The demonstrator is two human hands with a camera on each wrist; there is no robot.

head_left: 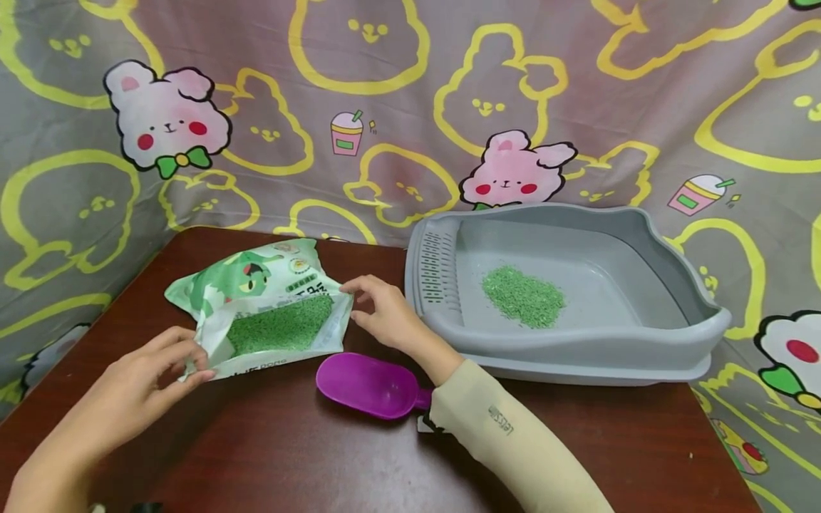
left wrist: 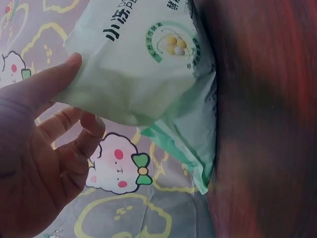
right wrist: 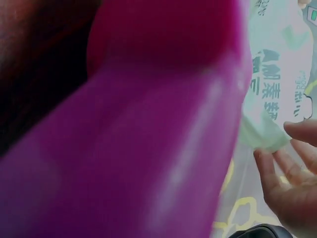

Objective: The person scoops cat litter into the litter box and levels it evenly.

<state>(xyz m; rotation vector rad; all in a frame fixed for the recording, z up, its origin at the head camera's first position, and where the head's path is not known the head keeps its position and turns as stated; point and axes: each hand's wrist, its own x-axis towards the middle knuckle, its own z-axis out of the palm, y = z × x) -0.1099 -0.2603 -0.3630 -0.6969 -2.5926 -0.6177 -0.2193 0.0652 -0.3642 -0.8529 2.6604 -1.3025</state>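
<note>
An unsealed white-and-green cat litter bag (head_left: 269, 278) lies at the left of the table, with green pellets (head_left: 282, 328) visible inside its mouth. My left hand (head_left: 154, 370) pinches the left edge of the bag's mouth. In the left wrist view, my left thumb is on one face of the bag (left wrist: 124, 84) and the fingers are behind it. My right hand (head_left: 391, 313) holds the bag's right corner between thumb and fingers. The purple scoop (head_left: 368, 385) lies below my right wrist; close up, the scoop (right wrist: 163, 139) fills much of the right wrist view.
A grey litter box (head_left: 513, 338) stands at the right, with a patch of green pellets (head_left: 524, 296) on its floor and a slotted step (head_left: 436, 267) at its left end. A patterned curtain (head_left: 398, 107) hangs behind the brown table (head_left: 288, 456).
</note>
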